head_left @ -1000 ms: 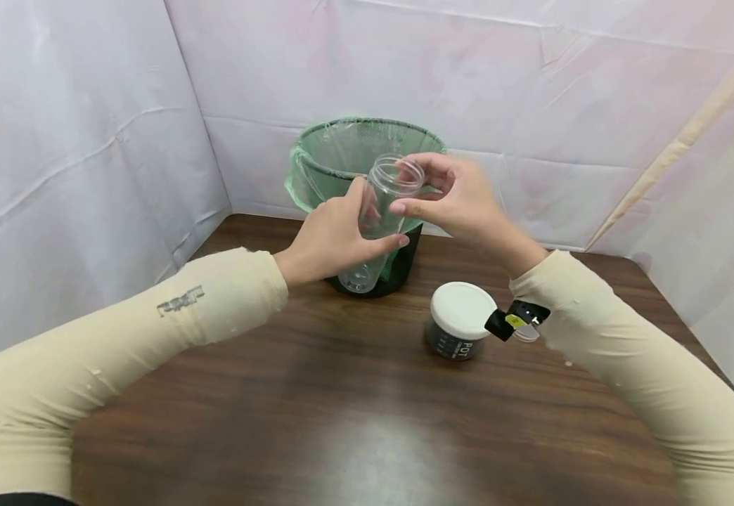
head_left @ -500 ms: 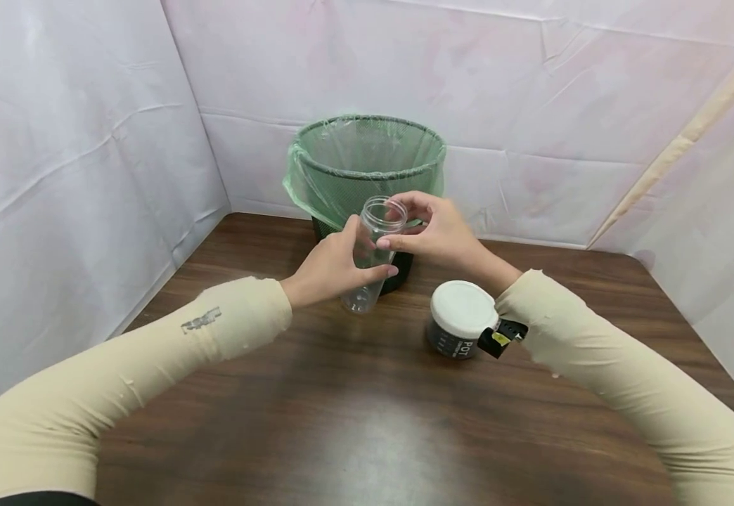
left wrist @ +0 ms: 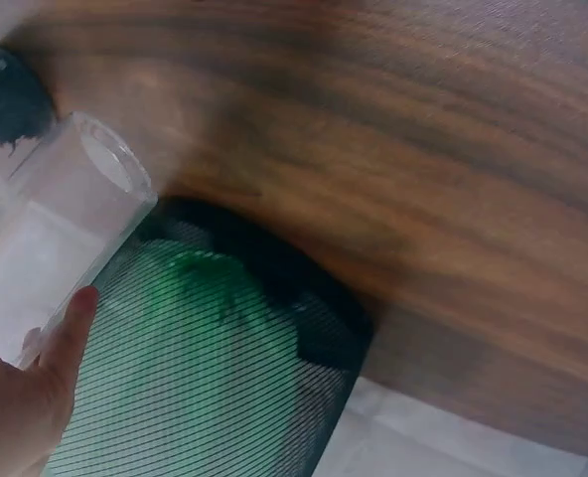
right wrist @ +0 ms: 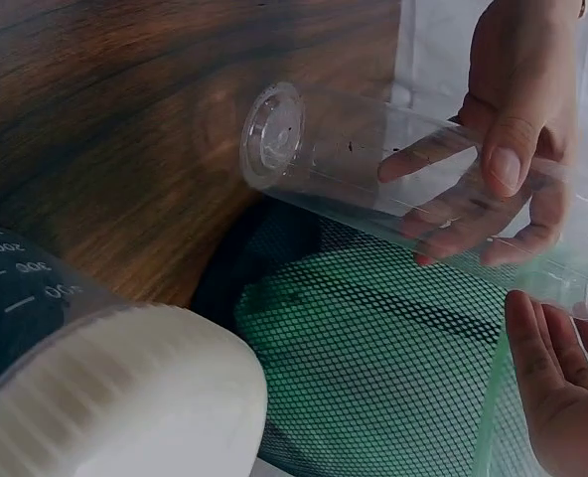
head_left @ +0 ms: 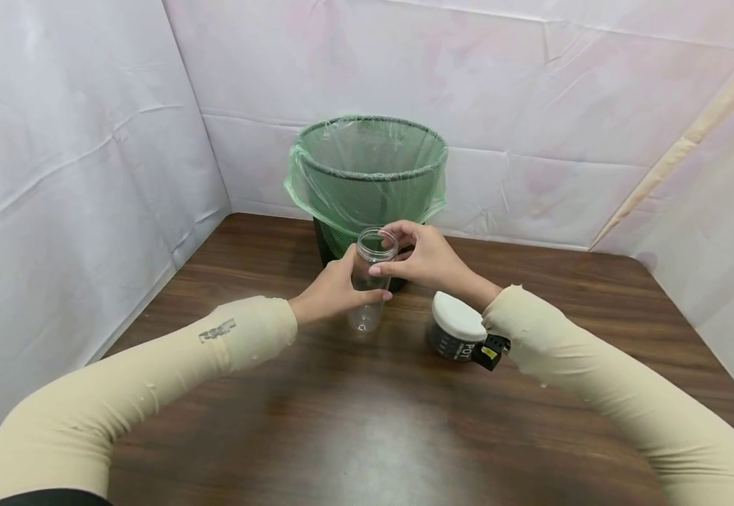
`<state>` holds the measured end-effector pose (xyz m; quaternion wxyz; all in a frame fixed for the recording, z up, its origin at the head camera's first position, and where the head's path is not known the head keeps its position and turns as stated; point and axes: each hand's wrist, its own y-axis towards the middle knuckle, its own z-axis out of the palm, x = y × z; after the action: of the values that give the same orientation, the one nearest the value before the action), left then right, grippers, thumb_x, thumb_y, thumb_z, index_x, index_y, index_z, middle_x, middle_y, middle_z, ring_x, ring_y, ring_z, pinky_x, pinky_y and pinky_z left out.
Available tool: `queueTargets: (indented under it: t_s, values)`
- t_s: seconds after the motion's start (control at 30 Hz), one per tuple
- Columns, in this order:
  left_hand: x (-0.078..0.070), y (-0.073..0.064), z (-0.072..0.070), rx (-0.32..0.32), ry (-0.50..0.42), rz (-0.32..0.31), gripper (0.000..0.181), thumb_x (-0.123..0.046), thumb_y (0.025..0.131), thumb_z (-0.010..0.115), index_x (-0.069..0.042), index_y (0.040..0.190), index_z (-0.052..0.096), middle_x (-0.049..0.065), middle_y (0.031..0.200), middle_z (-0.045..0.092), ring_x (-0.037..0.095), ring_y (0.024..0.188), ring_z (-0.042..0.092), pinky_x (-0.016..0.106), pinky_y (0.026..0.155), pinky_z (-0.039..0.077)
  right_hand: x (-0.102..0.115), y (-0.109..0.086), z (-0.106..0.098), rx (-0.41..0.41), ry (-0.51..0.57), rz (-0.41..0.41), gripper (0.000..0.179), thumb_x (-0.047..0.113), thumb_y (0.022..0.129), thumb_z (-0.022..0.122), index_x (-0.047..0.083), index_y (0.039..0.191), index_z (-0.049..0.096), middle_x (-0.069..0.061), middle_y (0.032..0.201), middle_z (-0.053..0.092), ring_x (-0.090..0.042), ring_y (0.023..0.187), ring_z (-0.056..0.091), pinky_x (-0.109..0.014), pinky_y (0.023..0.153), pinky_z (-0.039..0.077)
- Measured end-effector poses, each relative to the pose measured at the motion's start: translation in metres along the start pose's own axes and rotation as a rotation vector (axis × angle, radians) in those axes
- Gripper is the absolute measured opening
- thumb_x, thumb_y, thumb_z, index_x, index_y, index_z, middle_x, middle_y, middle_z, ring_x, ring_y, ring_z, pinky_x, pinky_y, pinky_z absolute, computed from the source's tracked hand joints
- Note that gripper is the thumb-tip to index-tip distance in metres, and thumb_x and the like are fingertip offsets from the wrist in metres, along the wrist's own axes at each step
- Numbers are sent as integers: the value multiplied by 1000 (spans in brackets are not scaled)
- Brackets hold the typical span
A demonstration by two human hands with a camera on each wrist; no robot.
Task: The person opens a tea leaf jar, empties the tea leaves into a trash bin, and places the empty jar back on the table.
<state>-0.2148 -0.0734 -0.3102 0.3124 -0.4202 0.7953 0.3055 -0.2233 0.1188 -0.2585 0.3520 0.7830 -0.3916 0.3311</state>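
A clear, lidless plastic bottle [head_left: 364, 320] stands nearly upright between both hands, in front of the bin. My left hand [head_left: 334, 289] grips its body, thumb on the near side and fingers behind. At its threaded mouth, my right hand [head_left: 433, 260] pinches the neck between thumb and fingers. The right wrist view shows the bottle's round base [right wrist: 272, 136] and the left fingers [right wrist: 463, 214] seen through the clear wall. Whether the base touches the table is hard to tell. Nothing shows inside the bottle.
Behind the bottle is a black mesh bin [head_left: 373, 176] lined with a green bag. A dark jar marked "POT" [head_left: 452, 346] with a white lid [head_left: 458, 318] sits right of the bottle, partly covered by the right wrist camera. White cloth walls [head_left: 531, 91] border the wooden table [head_left: 266, 436].
Both hands have brought the bottle down and toward me, from the bin's rim to in front of the bin. The bottle is more upright now. Bin and jar have stayed put.
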Motion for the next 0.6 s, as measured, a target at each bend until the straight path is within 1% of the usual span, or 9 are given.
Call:
queueTargets:
  t_s: [0.1,0.2,0.3,0.47,0.6]
  values:
    - [8,-3,3,9,-26,-8,69,-32,80,78,-12,132,37,2,117,62,12,105,59,34,92,44,-3,-1,6,9,-40,-1,55,12,70,85,-6,116,59,-15,99,62,-22,87,63,-27,73,54]
    - [16,-7,7,26,-54,-42,75,-30,79,79,-11,136,35,3,123,60,13,108,57,34,93,43,-8,-1,13,35,-104,-15,58,15,70,86,-6,116,59,-14,99,62,-21,87,63,-25,71,54]
    - [23,-11,10,38,-83,-66,75,-29,78,79,-9,137,36,2,123,60,13,110,57,34,94,43,-11,-2,18,55,-144,-28,59,16,70,86,-6,117,59,-14,100,61,-20,88,62,-24,71,53]
    - [27,-12,12,20,-119,-82,72,-28,78,80,-12,134,38,0,121,61,12,111,56,35,96,41,-12,-1,21,52,-167,-51,59,19,71,85,-5,117,58,-15,101,61,-19,88,62,-26,71,53]
    - [28,-12,13,20,-127,-105,72,-28,78,80,-13,134,37,-1,124,59,12,112,55,35,95,42,-12,0,23,64,-172,-40,59,20,71,85,-5,118,57,-14,102,60,-19,89,61,-26,72,53]
